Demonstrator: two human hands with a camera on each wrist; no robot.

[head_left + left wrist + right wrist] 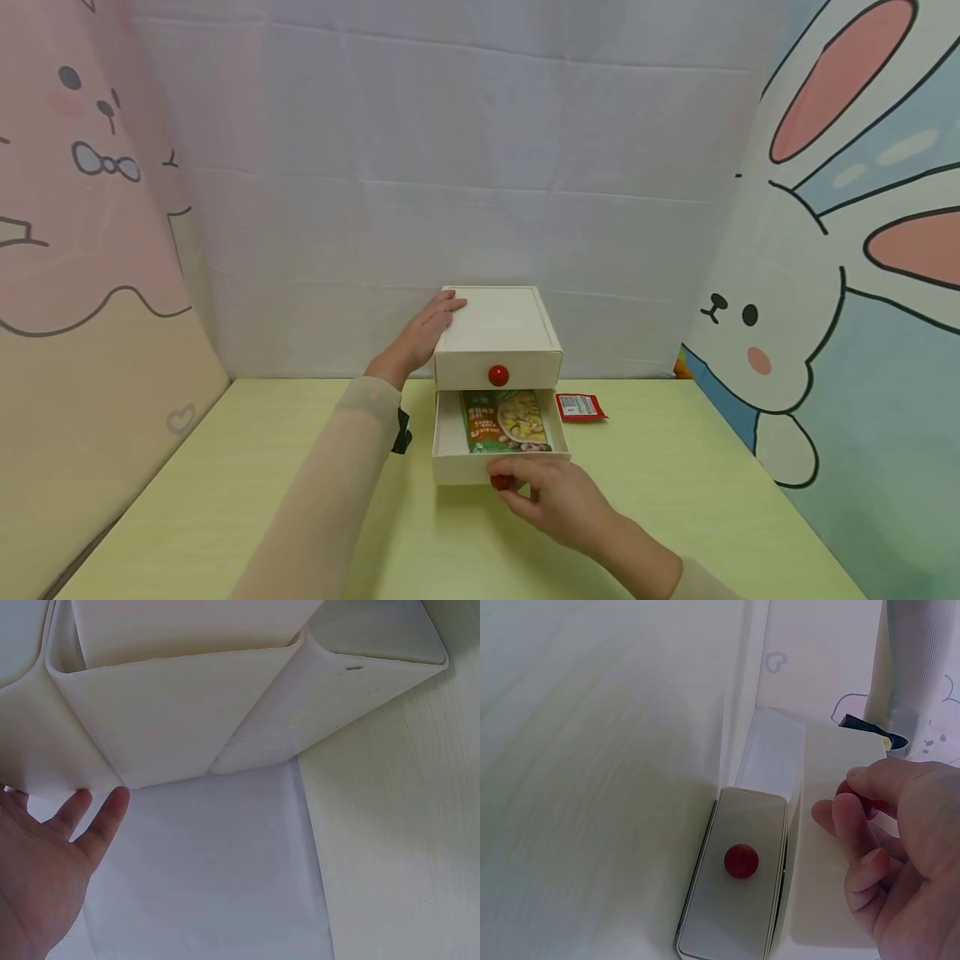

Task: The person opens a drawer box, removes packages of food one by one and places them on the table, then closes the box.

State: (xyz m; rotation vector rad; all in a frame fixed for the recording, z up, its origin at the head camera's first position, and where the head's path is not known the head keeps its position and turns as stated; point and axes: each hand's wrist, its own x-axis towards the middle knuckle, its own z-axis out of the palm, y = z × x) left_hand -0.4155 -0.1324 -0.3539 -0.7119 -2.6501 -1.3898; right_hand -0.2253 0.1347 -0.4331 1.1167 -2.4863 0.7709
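Head view: a white cabinet (pixel 495 321) with 2 drawers is set on the table (pixel 675 492), and its lower drawer (pixel 459 471) is partly drawn out, with a green-and-brown packet (pixel 504 422) lying inside. The red lower knob (pixel 500 482) is pinched by the right hand (pixel 562 504), while the left hand (pixel 416 337) is laid on the cabinet's upper left edge, its fingers extended and nothing gripped. Whether the drawer is being pulled or pushed cannot be told; either way, it is probably best slid straight and level, with the cabinet braced so that the whole body is not shifted. The upper drawer (pixel 457 372) is fully in and can be left alone, as can the red packet (pixel 579 407) just to the right of the cabinet. Left wrist view: the left fingers are seen spread, with their tips at the cabinet's edge; how firmly they are pressed cannot be judged. Steady, flat pressure would likely suffice. Right wrist view: the lower knob is held between thumb and fingertips, in front of the drawer's face. Twisting should be avoided, lest the drawer be jammed, and the packet inside should be watched so that its far end is not caught.
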